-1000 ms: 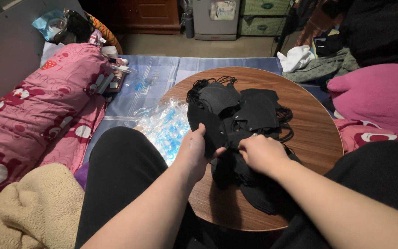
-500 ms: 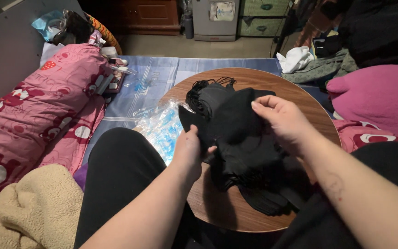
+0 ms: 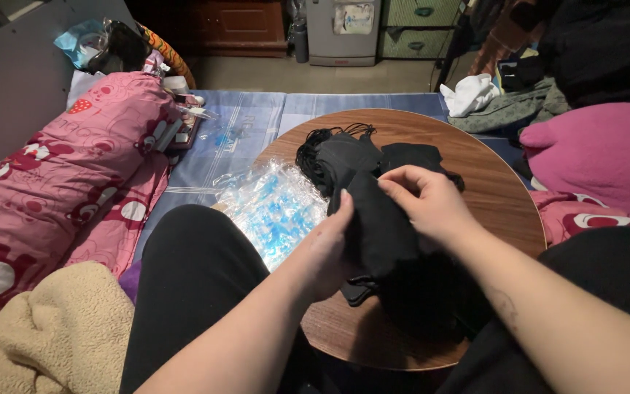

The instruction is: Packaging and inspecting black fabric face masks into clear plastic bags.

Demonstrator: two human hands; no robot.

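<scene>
A person's left hand (image 3: 329,252) and right hand (image 3: 432,204) both pinch a black face mask (image 3: 377,230), holding it just above a round wooden counter (image 3: 501,193). More black masks (image 3: 351,157) lie piled on the counter behind it, beside a clear plastic bag (image 3: 275,208).

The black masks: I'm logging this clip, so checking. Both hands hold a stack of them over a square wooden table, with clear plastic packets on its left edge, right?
Not quite: the table is round, not square, as the head view shows. The rest stands: the left hand and right hand hold black masks over it, with clear plastic packets on its left edge.
</scene>
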